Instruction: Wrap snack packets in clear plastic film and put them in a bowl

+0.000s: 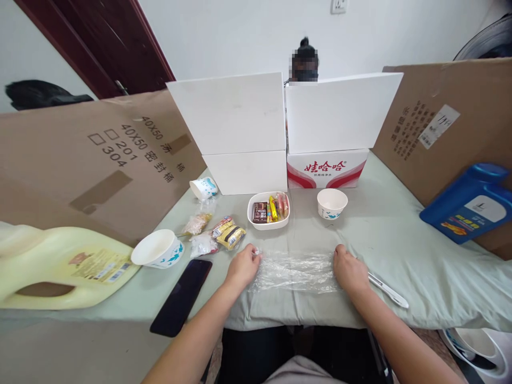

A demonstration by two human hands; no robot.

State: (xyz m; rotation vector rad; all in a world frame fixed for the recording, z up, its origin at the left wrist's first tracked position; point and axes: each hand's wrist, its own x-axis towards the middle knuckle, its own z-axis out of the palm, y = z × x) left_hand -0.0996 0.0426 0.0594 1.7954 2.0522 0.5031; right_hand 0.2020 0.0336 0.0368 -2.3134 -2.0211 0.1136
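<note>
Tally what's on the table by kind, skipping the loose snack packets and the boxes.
Paper bowls: 3
Jugs: 2
Snack dish: 1
Phone: 1
Plastic film: 1
White knife: 1
Total: 9

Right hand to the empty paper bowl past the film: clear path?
Likely yes: the paper bowl stands straight beyond the right hand, only bare tablecloth between. That hand holds the plastic film by its edge.

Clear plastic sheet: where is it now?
In the head view, the clear plastic sheet is held centre-front between the left hand and right hand, nearer than the snack dish.
</note>
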